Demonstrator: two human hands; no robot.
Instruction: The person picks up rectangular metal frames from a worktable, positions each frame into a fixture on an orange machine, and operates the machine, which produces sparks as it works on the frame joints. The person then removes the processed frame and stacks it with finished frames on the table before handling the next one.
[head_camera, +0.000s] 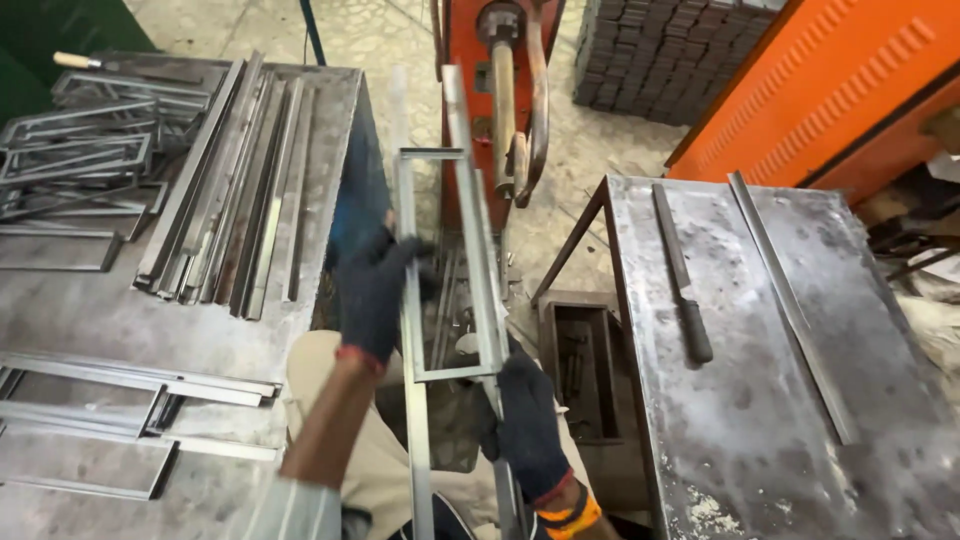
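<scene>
Between two steel tables, rectangular metal frame held upright-ish, long rails running away from wearer. Left hand, dark glove, closed around left rail near mid-length. Right hand, dark glove, grips right rail near frame's lower corner, beside lower crossbar. Left table carries stack of angle strips, finished frames. Right table carries metal file, long flat strip. Orange machine just beyond frame's far end.
</scene>
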